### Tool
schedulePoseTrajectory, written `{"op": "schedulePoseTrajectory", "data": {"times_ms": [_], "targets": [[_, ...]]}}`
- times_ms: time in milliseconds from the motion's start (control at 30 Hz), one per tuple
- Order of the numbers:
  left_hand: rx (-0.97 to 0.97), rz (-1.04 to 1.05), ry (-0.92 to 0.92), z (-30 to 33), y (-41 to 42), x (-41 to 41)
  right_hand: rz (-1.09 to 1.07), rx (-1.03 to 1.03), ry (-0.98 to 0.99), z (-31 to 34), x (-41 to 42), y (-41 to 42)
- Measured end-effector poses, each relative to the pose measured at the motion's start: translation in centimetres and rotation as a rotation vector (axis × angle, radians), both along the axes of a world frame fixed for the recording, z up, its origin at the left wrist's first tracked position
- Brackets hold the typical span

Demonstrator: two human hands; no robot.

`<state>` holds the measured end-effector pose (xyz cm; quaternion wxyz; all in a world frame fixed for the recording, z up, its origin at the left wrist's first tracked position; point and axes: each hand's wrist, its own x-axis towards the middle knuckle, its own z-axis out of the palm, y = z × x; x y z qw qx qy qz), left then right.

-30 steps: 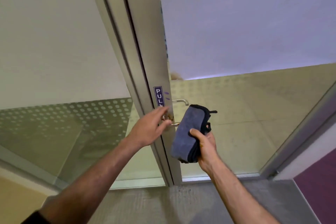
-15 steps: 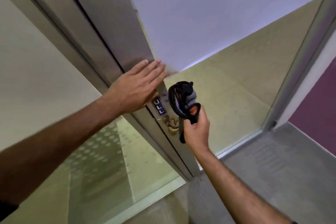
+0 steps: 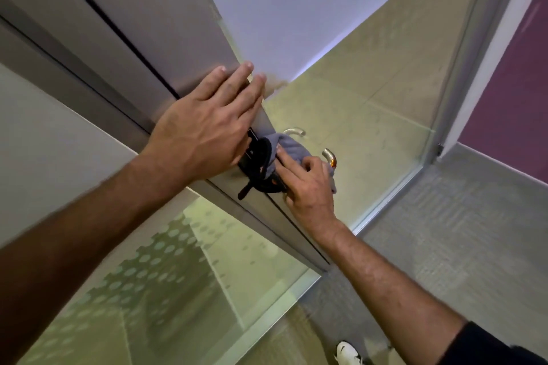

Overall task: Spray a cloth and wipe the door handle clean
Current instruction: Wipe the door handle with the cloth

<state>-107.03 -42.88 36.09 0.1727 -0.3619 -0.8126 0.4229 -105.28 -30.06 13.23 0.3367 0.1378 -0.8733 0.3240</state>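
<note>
A grey cloth with a black edge and loop is bunched over the metal door handle, whose curved end sticks out to the right of it. My right hand grips the cloth and presses it onto the handle. My left hand lies flat, fingers spread, on the silver door frame just above the handle, covering most of the dark PULL label. A second handle shows through the glass behind the cloth.
The glass door panel stretches right to a metal jamb and a purple wall. A frosted glass panel with dots is at lower left. Grey carpet covers the floor, and a white shoe shows at the bottom.
My right hand has brought the cloth down from beside the frame onto the handle. My left hand has slid slightly lower along the frame, over the PULL label.
</note>
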Motion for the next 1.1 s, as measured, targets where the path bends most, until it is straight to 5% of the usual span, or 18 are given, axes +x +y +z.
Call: {"op": "schedulePoseTrajectory", "data": {"times_ms": [233, 400, 567, 667, 833, 967, 1100], "targets": [[-0.024, 0.027, -0.043, -0.1, 0.2, 0.0, -0.061, 0.114, -0.210, 0.8, 0.6, 1.5], [-0.064, 0.026, -0.100, -1.5, 0.4, -0.2, 0.013, -0.099, -0.119, 3.1, -0.1, 1.8], [-0.062, 0.015, -0.088, -1.8, 0.5, -0.5, 0.288, 0.254, -0.395, 3.4, -0.6, 4.4], [-0.063, 0.014, -0.076, -1.8, 0.5, -0.4, 0.391, 0.358, -0.250, 3.6, -0.7, 5.7], [-0.064, 0.032, -0.100, -1.9, 0.5, -0.4, 0.368, 0.557, -0.349, 3.6, -2.6, 9.7], [-0.066, 0.019, -0.094, -2.0, 0.4, -0.6, 0.265, 0.467, -0.307, 3.4, -5.0, 11.4], [-0.061, 0.007, -0.089, -1.9, 0.4, -0.6, 0.119, 0.153, -0.415, 1.2, -5.3, 12.5]]}}
